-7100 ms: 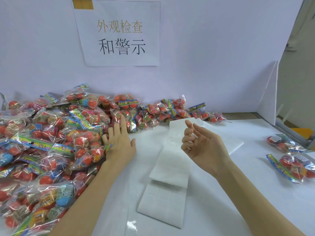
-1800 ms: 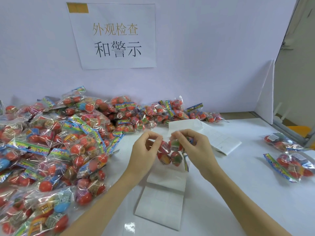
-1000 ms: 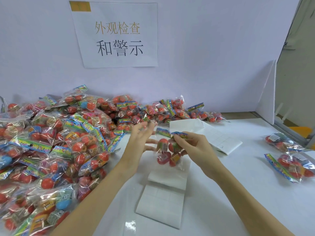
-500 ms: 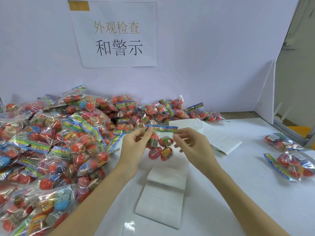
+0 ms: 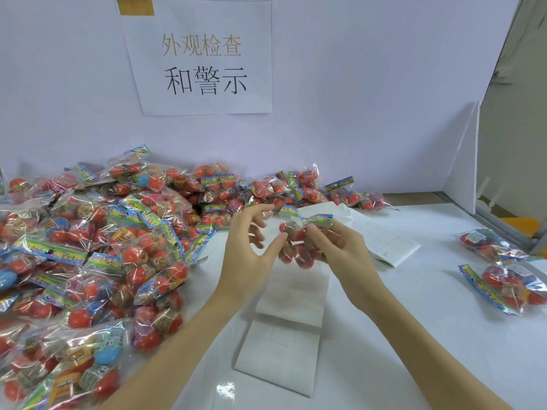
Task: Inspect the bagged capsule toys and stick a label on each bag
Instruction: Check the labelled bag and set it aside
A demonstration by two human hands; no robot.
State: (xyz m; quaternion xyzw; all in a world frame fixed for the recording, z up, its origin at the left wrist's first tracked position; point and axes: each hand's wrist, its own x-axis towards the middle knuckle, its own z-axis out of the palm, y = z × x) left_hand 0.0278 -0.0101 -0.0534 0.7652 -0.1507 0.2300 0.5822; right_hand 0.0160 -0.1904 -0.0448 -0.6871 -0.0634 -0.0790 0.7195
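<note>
Now | right hand (image 5: pixel 340 250) fingers pinch crinkly clear bag (image 5: pixel 299 232) of round capsules | left hand (image 5: pixel 248 247) fingers splayed, loose.

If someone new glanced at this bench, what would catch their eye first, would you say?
Probably the big heap of clear bags of red capsule toys covering the table's left side. Next, the white paper sign with Chinese characters on the wall, and both hands turning one bag at the centre.

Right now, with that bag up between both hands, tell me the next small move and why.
Probably reach the left hand down to the label sheets and peel one. The right hand already grips the bag by itself, the left is open beside it, and I can't make out a label on this bag yet.
</note>
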